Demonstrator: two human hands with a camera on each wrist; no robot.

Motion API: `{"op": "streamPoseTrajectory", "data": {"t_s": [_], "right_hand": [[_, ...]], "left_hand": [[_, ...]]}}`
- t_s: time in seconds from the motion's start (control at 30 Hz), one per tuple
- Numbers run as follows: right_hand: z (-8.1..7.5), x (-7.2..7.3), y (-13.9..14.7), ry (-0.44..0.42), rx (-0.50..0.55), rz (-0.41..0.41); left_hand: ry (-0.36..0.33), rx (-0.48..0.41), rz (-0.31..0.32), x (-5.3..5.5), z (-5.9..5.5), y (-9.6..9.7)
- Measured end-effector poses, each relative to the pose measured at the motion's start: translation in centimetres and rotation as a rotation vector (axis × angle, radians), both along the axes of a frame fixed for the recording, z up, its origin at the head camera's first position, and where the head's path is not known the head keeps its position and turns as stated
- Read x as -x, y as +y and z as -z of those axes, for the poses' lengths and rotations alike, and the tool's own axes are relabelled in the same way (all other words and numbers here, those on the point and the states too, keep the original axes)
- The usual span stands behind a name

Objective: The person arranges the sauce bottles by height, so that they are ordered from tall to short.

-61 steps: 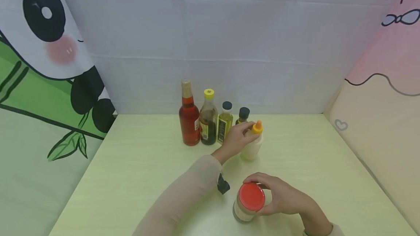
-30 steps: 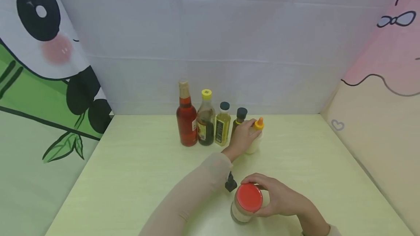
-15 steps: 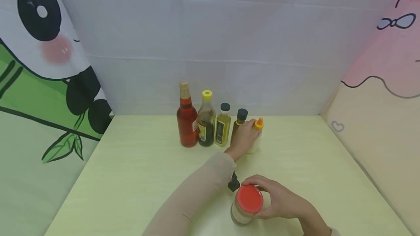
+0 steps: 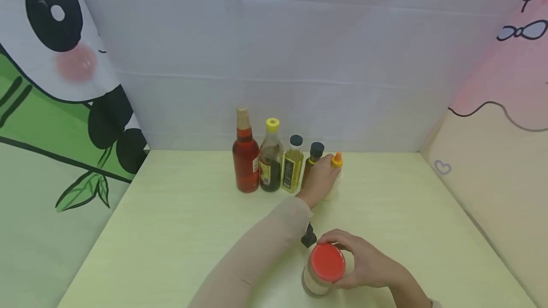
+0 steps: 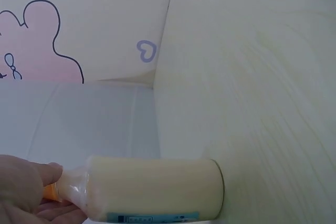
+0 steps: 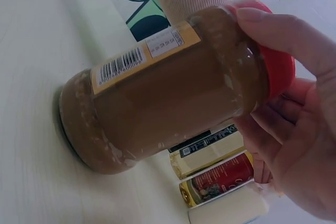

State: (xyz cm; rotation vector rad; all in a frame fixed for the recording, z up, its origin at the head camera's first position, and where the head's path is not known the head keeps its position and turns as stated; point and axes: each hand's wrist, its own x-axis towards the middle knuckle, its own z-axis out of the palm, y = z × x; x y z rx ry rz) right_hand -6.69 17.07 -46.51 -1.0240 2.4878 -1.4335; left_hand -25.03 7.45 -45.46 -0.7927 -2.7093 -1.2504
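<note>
My left hand [image 4: 322, 179] grips the neck of a cream-coloured squeeze bottle [image 5: 152, 187] with an orange nozzle cap [image 4: 337, 159]. The bottle stands upright at the right end of a row of bottles; in the head view the hand covers most of it. Nearer the front, my right hand [image 4: 364, 260] holds a jar of brown spread [image 6: 168, 93] by its red lid [image 4: 327, 263], thumb on one side and fingers on the other. The jar's base is at the tabletop, and a barcode label shows in the right wrist view.
Left of the squeeze bottle stand a small dark-capped bottle [image 4: 316, 150], a yellow oil bottle [image 4: 292, 168], a yellow-capped dark sauce bottle [image 4: 270, 168] and a tall red bottle [image 4: 246, 163]. A white cloth wall [image 4: 299, 51] rises behind the pale table [image 4: 180, 213].
My left hand has moved the squeeze bottle back and slightly left, close beside the small dark-capped bottle. My right hand keeps holding the jar in nearly the same place.
</note>
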Motion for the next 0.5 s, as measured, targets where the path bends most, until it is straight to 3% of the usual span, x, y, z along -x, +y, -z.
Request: {"op": "streamPoseTrajectory", "data": {"t_s": [0.17,0.5], "right_hand": [[0.09,-0.10,-0.06,0.036,0.045,-0.006],[-0.34,-0.49,-0.39,-0.013,0.071,0.028]], "left_hand": [[-0.023,0.014,-0.014,-0.21,-0.39,0.19],[-0.051,-0.014,-0.014,-0.28,-0.75,0.17]]}}
